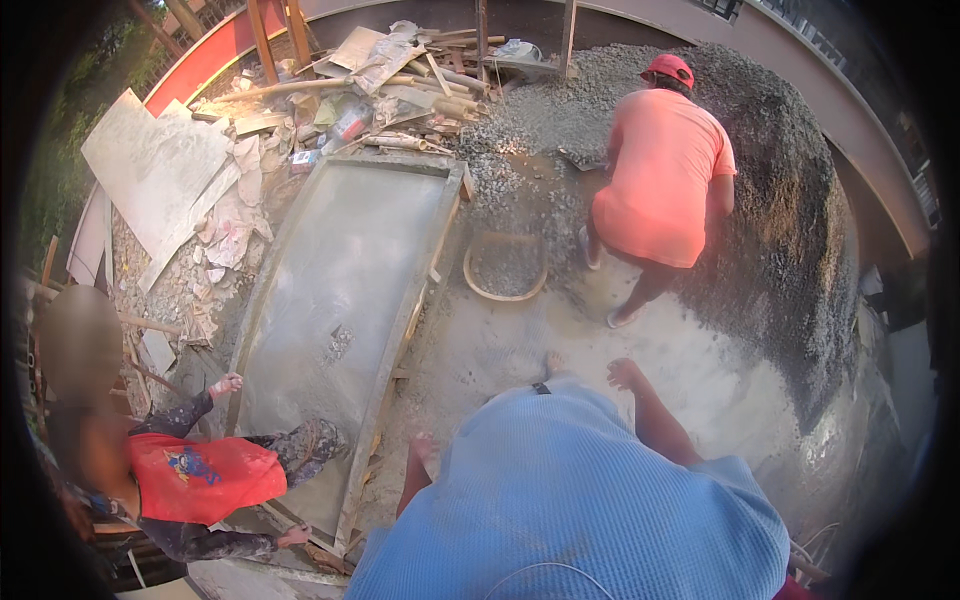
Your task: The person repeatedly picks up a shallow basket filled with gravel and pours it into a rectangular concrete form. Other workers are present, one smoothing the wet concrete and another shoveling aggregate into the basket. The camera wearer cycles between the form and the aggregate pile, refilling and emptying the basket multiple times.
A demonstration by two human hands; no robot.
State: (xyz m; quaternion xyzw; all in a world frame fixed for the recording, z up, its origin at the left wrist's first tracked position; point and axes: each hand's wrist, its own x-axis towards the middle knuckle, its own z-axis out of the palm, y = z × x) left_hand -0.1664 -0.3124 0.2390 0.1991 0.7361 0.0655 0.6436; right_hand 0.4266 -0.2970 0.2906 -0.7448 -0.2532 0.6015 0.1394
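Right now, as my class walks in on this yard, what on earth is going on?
The camera wearer's right hand is open and looks empty; what the left hand is doing is unclear. To its left, a gray layer lies inside a long frame, with a co-worker in a red top at its far side. Another co-worker in a red cap bends beside the gravel heap, hands hidden. A round-ended pan sits on the ground between frame and heap.

A red-clad co-worker's head (80, 340) is blurred; the lower edge cuts off the blue shirt (590, 490).
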